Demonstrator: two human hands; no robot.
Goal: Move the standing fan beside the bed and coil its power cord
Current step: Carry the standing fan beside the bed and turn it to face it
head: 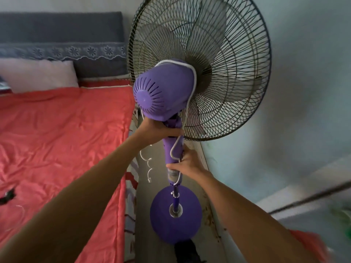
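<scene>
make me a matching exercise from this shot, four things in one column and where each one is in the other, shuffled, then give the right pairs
Things:
1. left hand
2. right hand
3. power cord
4. pillow

Places:
A. draped over the purple motor housing
B. at the head of the bed, on the red cover
C. gripping the fan neck just under the motor housing
D. gripping the pole lower down, above the round base

Pairs: 1-C, 2-D, 3-A, 4-B
</scene>
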